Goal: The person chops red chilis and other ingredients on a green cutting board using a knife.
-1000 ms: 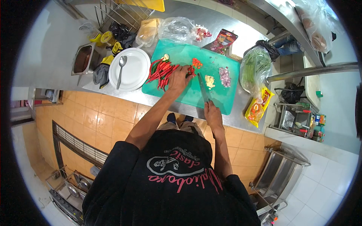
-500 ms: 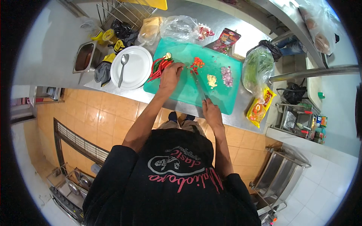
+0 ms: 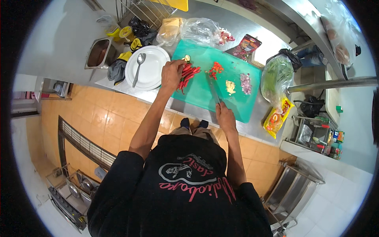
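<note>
My left hand [image 3: 172, 75] is at the left end of a green cutting board [image 3: 197, 96], its fingers bent over the edge of a pile of red chilies [image 3: 190, 74]. What the fingertips grip, if anything, is hidden. A pale garlic clove [image 3: 187, 58] lies just beyond the pile. My right hand [image 3: 226, 115] is closed around the handle of a knife [image 3: 214, 90], whose blade points away from me over the board. Near the blade's tip sits chopped red chili [image 3: 216, 69]. Further right are minced garlic [image 3: 230, 87] and diced shallot [image 3: 245, 83].
Left of the board, a white plate [image 3: 154, 79] holds a spoon [image 3: 139, 69]. Plastic bags [image 3: 200, 31] and a dark packet [image 3: 248, 44] lie behind the board. At right are a bag of greens [image 3: 277, 75] and a yellow packet [image 3: 278, 117]. A metal rail [image 3: 331, 84] juts in there.
My left hand has moved left across the board, from beyond the chilies to the pile's left side, uncovering more of it. The right hand keeps the knife near the chopped chili.
</note>
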`<state>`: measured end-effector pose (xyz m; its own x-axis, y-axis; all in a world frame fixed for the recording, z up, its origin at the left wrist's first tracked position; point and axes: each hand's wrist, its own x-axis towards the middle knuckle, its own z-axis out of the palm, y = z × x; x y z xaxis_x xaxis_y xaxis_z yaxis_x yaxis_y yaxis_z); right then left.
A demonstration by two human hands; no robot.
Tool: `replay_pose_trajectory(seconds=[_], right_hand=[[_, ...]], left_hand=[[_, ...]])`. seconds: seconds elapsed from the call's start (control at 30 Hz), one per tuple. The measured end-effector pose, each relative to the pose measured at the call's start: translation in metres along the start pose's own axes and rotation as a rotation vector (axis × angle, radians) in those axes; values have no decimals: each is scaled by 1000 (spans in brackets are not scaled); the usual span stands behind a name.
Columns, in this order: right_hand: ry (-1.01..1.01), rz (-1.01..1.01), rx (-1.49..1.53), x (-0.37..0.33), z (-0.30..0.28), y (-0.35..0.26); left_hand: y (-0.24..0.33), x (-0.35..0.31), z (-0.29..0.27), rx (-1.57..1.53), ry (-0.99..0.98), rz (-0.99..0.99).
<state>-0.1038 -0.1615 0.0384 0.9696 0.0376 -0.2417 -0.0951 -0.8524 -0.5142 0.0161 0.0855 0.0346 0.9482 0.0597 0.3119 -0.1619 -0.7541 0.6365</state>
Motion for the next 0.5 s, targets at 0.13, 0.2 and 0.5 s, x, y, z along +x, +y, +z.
replay_pose_trajectory(seconds=[0.13,0.2,0.5], right_hand=[[50,-56,53,-4,13,10],[58,-76,45,-5,15,11],[-8,-21,-11,-3,13,6]], left_hand=[[-16,-1,-4,-64,-39,-44],[-18,-4,-5,9,-69,7],[-27,-4,0,-124,13,-37]])
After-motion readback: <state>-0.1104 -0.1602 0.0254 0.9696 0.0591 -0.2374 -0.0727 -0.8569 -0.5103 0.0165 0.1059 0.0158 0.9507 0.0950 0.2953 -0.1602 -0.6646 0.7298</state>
